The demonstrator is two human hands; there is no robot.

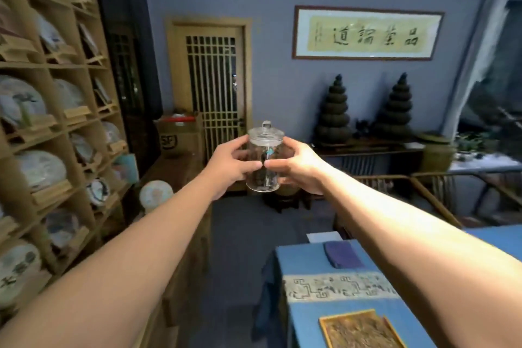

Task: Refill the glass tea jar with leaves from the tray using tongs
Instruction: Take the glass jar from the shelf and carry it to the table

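I hold a clear glass tea jar (264, 178) out in front of me at arm's length, well above the floor. Its glass lid with a knob (266, 131) sits on top. My left hand (228, 167) grips the jar's left side and my right hand (296, 168) grips its right side, thumbs meeting across the front. A little dark matter shows low inside the jar. A yellow-rimmed tray of brown tea leaves (360, 330) lies on the blue-clothed table (305, 316) at the lower right. No tongs are in view.
Wooden shelves (56, 127) of wrapped tea cakes line the left. A low wooden bench (175, 169) and a cardboard box (178, 134) stand by the lattice door (213, 85). A folded purple cloth (341, 254) lies on the table. A wooden chair (423, 192) stands right.
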